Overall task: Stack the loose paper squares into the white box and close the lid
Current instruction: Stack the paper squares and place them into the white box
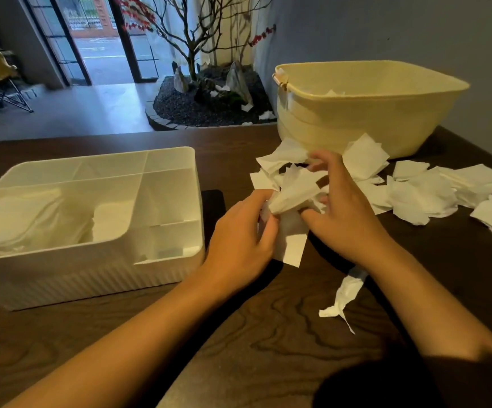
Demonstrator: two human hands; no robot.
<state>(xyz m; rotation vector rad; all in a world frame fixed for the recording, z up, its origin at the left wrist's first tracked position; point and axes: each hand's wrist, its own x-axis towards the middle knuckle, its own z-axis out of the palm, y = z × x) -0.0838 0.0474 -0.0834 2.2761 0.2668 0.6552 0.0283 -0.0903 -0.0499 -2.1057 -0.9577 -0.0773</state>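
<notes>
The white box (162,269) stands open on the left of the dark wooden table, with dividers inside and a stack of paper squares (18,219) in its large compartment. No lid is visible. Loose white paper squares (421,195) lie scattered to the right of centre. My left hand (239,242) and my right hand (342,210) meet over a bunch of paper squares (294,189), and both grip it between curled fingers. One flat square (293,248) lies under my hands.
A cream plastic basin (356,119) stands at the back right, with paper scraps inside. A twisted strip of paper (343,295) lies near my right forearm. A dark flat mat (214,213) sits between box and hands. Beyond the table is an indoor rock garden with a bare tree.
</notes>
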